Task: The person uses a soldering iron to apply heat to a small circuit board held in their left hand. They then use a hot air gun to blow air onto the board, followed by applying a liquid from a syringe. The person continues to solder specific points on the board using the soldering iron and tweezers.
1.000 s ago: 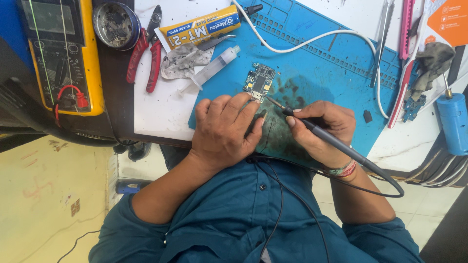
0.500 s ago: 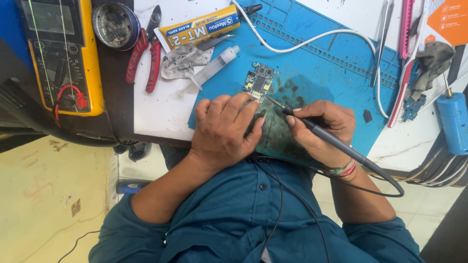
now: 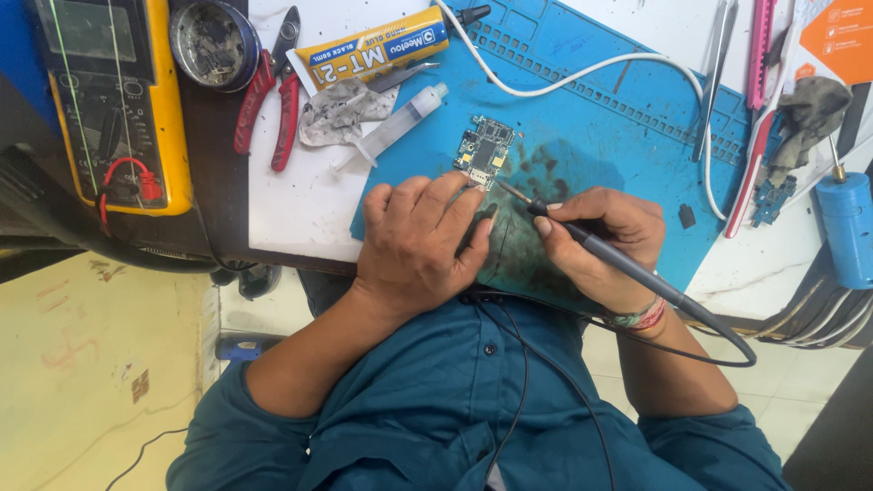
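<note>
A small green circuit board (image 3: 485, 150) lies on a blue work mat (image 3: 600, 118). My left hand (image 3: 420, 236) rests palm down on the mat, its fingertips pressing the board's near edge. My right hand (image 3: 600, 238) grips a dark soldering iron (image 3: 618, 261) like a pen. The iron's thin tip points at the board's near right corner, a little short of it. The iron's black cable loops off to the right.
Left of the mat lie a syringe (image 3: 391, 127), a yellow glue tube (image 3: 377, 45), red-handled pliers (image 3: 270, 86), a round tin (image 3: 206, 41) and a yellow multimeter (image 3: 114, 100). A white cable (image 3: 582, 73) crosses the mat. Tweezers (image 3: 718, 64), a pink tool and a blue cylinder (image 3: 846, 227) sit right.
</note>
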